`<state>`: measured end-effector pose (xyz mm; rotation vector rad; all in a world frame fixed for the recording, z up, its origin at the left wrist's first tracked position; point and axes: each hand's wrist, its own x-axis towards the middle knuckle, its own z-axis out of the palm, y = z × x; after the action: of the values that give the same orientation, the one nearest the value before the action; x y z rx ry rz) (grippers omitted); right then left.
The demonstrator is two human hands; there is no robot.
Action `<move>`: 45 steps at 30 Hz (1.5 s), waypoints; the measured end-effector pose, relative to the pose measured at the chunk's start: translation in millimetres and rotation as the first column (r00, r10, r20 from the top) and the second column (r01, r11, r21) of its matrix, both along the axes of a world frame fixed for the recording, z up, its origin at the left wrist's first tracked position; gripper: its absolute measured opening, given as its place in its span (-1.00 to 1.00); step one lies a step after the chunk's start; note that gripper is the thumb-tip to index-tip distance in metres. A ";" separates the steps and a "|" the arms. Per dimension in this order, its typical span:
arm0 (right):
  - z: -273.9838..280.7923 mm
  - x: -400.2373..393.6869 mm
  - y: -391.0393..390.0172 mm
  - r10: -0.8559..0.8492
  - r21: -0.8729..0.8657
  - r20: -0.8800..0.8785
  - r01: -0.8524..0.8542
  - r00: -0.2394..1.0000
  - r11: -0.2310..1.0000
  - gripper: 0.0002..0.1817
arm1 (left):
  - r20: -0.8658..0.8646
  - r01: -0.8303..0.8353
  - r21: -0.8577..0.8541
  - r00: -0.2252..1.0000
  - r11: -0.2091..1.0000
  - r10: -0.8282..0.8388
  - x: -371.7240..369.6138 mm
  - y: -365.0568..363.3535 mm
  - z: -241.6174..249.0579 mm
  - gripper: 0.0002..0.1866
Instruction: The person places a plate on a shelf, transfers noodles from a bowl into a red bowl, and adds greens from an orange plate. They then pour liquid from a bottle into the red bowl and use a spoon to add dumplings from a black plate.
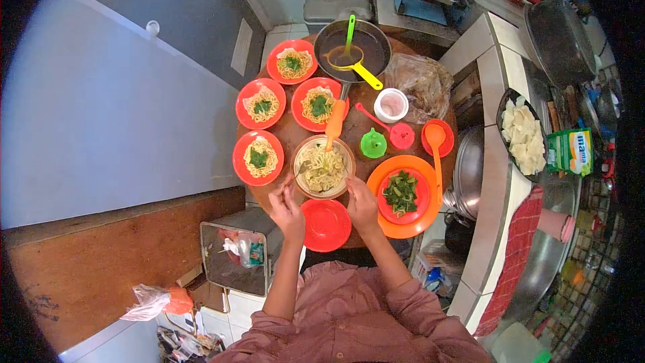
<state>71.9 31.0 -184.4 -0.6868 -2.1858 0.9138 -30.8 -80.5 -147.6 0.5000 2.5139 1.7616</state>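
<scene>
A bowl of noodles [324,169] stands in front of me on the round table. My left hand [287,211] is closed around a metal spoon [302,167] whose head dips into the noodles at the left side. At the bowl's right rim, the fingers of my right hand [362,205] are curled shut; what they grip is hidden. Directly below the bowl, between my wrists, sits a bare red plate [326,226]. To the right, cooked greens [401,193] lie on a red plate stacked on an orange plate [410,230].
Several red plates [250,176] of noodles topped with greens are at the left. A pan [328,32] carries a yellow strainer [366,74]. Near it are a white cup [391,104], a green cup [373,143], a red bowl [430,151] and a plastic bag [422,87]. A tiled counter edges the right.
</scene>
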 end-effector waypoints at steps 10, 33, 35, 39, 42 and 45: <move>4.1 -6.4 14.1 -0.308 -0.629 -0.061 0.204 0.949 0.750 -0.76 | -0.004 0.099 -0.075 0.995 0.992 -0.100 11.6 10.3 -20.7 -0.94; 28.7 10.0 12.8 -0.627 -0.913 -0.239 0.048 0.741 0.405 -0.73 | -0.202 0.099 -0.127 0.971 0.987 -0.124 17.0 10.4 34.6 -0.94; 33.3 10.3 11.6 -0.615 -0.906 -0.267 0.025 0.742 0.423 -0.73 | -0.159 0.083 -0.149 0.982 0.985 -0.107 18.1 5.5 36.7 -0.94; 46.5 11.4 10.4 -0.606 -0.899 -0.292 0.004 0.740 0.438 -0.72 | -0.071 0.041 -0.182 0.996 0.982 -0.055 22.7 4.2 56.1 -0.94; 59.2 13.4 11.0 -0.599 -0.894 -0.311 -0.014 0.738 0.447 -0.71 | -0.196 0.019 -0.083 0.980 0.996 -0.035 25.9 4.9 67.2 -0.89; 70.6 15.8 11.0 -0.590 -0.883 -0.348 -0.043 0.728 0.467 -0.71 | -0.188 0.041 -0.001 0.981 0.999 -0.041 31.4 5.4 83.5 -0.90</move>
<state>87.8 41.9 -113.7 -0.9813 -0.8323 1.7470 0.6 -75.1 -64.1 0.7464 2.6004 1.7825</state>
